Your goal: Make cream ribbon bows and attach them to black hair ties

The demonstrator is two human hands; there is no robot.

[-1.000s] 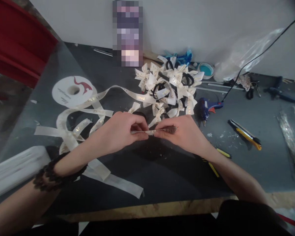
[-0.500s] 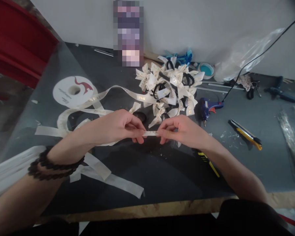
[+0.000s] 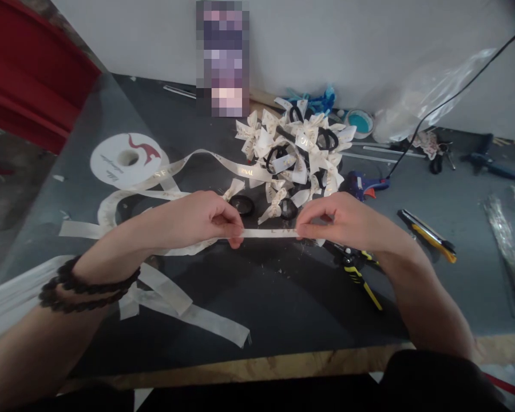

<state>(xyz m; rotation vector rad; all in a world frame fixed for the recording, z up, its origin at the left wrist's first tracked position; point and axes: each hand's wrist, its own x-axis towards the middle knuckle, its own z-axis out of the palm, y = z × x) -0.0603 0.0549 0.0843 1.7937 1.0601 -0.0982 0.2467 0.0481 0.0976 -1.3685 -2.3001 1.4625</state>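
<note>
1. The narrow white ribbon strip is at the middle of my clock; it is stretched almost level between the two hands, with some printed letters near its right end.
2. At nine o'clock, the left hand has its fingers clamped on the strip; whether the ribbon continues behind this hand, I cannot tell.
3. At three o'clock, the right hand has its fingers clamped on the other visible end.
4. Near, toward twelve and one o'clock, there is a pile of ribbon bows with black bands.
5. At ten o'clock, the white spool lies flat, with printed ribbon beside it.
6. At two o'clock is the blue glue gun; farther, at three o'clock, the yellow cutter.
7. At four o'clock, a tool with yellow-black handles lies on the dark tabletop.
8. At seven to eight o'clock are loose ribbon pieces.
</note>
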